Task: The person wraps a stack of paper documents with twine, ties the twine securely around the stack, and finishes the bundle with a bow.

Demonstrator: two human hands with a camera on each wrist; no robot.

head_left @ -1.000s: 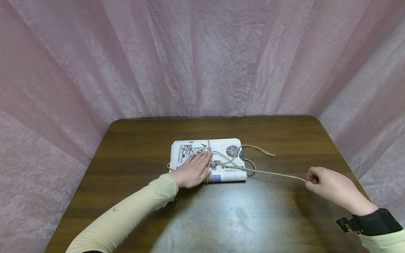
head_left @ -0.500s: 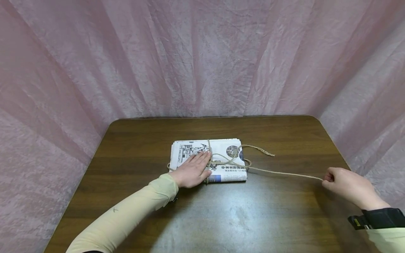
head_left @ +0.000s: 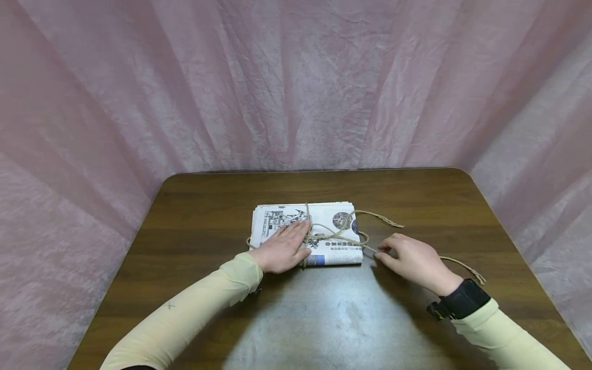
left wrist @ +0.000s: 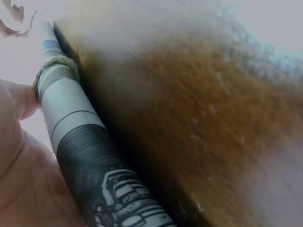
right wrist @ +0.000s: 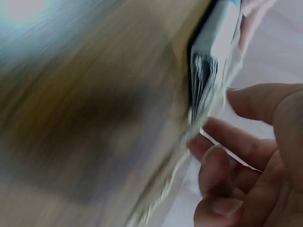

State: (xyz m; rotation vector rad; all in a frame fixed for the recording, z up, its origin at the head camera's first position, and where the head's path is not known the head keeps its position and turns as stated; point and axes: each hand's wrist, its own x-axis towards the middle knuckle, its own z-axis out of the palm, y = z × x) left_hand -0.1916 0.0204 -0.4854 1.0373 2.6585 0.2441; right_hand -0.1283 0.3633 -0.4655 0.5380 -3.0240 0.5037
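A folded stack of newspapers (head_left: 339,257) lies on the table with twine (head_left: 307,210) tied round it and crossing on top. My left hand (head_left: 283,247) rests on the stack with straight fingers, its fingertips by the crossing. In the left wrist view a loop of twine (left wrist: 59,61) wraps the folded edge of the newspapers (left wrist: 71,101). Just right of the stack is my right hand (head_left: 411,259), over a loose length of twine (head_left: 464,266). Its thumb and fingers stand apart in the right wrist view, beside the twine (right wrist: 163,189).
Another loose twine end (head_left: 384,220) lies beyond the stack's right side. The brown wooden table (head_left: 208,200) has rounded far corners. A pink curtain (head_left: 296,92) hangs behind it and at both sides.
My right hand pulled the twine out to the right, then let it go and came back left beside the stack. The small loop at the stack's right edge shrank. My left hand stays put.
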